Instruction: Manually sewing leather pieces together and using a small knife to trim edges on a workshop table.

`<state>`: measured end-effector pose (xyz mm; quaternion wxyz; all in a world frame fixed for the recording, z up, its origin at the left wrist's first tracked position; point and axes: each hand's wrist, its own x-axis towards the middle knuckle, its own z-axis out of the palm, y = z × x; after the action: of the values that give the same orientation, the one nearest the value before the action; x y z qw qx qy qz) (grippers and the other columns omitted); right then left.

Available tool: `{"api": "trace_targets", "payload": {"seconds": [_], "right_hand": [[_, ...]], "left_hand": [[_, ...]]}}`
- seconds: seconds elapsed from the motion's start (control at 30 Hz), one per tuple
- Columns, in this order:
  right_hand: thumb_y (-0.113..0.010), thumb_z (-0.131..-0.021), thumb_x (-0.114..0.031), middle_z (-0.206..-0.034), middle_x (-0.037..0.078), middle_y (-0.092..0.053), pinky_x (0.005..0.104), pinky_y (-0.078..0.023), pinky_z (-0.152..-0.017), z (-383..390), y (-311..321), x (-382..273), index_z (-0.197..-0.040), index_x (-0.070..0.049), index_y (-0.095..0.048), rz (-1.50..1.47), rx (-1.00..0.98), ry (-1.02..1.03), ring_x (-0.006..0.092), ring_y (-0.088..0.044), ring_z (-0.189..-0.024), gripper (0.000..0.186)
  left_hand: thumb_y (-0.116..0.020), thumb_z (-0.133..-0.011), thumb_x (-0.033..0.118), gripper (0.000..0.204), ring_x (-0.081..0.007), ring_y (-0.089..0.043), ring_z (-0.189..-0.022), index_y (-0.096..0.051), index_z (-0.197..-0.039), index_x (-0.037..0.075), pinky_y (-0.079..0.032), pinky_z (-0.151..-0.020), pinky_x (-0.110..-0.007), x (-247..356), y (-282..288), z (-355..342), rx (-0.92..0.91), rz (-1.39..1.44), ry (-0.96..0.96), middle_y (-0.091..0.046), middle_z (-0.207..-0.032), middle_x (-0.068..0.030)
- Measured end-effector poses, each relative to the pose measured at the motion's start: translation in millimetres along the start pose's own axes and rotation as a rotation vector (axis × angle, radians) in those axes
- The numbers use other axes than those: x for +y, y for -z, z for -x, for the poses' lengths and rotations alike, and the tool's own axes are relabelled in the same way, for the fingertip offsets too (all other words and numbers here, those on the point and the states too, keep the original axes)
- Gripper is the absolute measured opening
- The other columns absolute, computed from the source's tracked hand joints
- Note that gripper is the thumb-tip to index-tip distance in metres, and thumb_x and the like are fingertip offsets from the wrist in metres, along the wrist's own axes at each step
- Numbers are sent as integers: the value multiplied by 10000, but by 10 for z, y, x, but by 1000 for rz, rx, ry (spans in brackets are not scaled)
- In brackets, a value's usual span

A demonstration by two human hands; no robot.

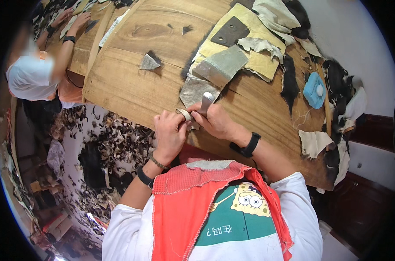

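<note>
My right hand (218, 120) is closed around a tool with a smooth silver metal handle (206, 102); its working end is hidden between my hands. Close beside it, at the table's near edge, my left hand (168, 134) pinches a small pale piece of hide (184, 114) that curls up between the two hands. Just beyond my fingers a grey fur piece (196, 91) lies on the wooden table (141, 93). Behind that rests a silvery, angular block (221, 66), partly over a yellow sheet (263, 64).
A dark template with holes (230, 31) lies on the yellow sheet. A small fur scrap (150, 61) is at centre left. To the right are a black fur strip (289, 82) and a blue container (314, 90). Fur scraps (123, 143) cover the floor. Another person (36, 69) works at far left.
</note>
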<state>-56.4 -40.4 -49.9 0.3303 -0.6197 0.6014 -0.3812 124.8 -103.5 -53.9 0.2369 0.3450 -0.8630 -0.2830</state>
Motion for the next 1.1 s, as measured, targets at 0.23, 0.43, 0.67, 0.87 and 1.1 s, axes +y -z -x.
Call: {"api": "trace_targets", "payload": {"seconds": [0.23, 0.43, 0.67, 0.87, 1.1], "right_hand": [[-595, -918, -50, -871, 196, -627, 436, -482, -698, 32, 30, 67, -974, -4, -620, 46, -21, 109, 396, -607, -815, 76], [-577, -933, -114, -1065, 184, -595, 420, -463, -829, 251, 209, 74, -1005, -22, -614, 61, -223, 25, 358, -587, -1013, 122], [-584, -901, -96, -1034, 144, -612, 377, -501, -815, 640, 575, -57, -1040, -9, -584, -579, 115, -246, 252, -627, -923, 164], [-689, -838, -126, -951, 168, -576, 430, -479, -713, 1270, 1094, 212, -966, -7, -592, 403, 393, -434, 342, -611, -846, 200], [-740, -833, -194, -876, 145, -552, 447, -471, -732, 1453, 1457, 200, -902, -26, -619, 647, 323, -350, 356, -591, -837, 218]], "left_hand": [[-741, -761, 84, 94, -262, -527, -812, -662, -812, 92, -343, -808, -393, -99, -68, 19, 26, 142, -49, -598, -755, -46], [-744, -805, 100, 110, -298, -546, -832, -650, -826, 48, -420, -764, -389, 22, 415, -34, 71, 234, 179, -577, -782, -120], [-743, -863, 375, 328, -313, -664, -914, -712, -884, 50, -445, -928, -436, -383, 814, -1000, 110, -421, -300, -715, -900, -129], [-665, -920, 447, 512, -330, -581, -1194, -651, -1204, 21, -393, -1042, -511, -285, 940, -1565, -727, -710, 241, -642, -1249, -188], [-657, -895, 483, 799, -359, -238, -1506, -364, -1539, 111, -265, -1184, -515, 156, 287, -1424, -471, -402, -588, -259, -1618, -195]]}}
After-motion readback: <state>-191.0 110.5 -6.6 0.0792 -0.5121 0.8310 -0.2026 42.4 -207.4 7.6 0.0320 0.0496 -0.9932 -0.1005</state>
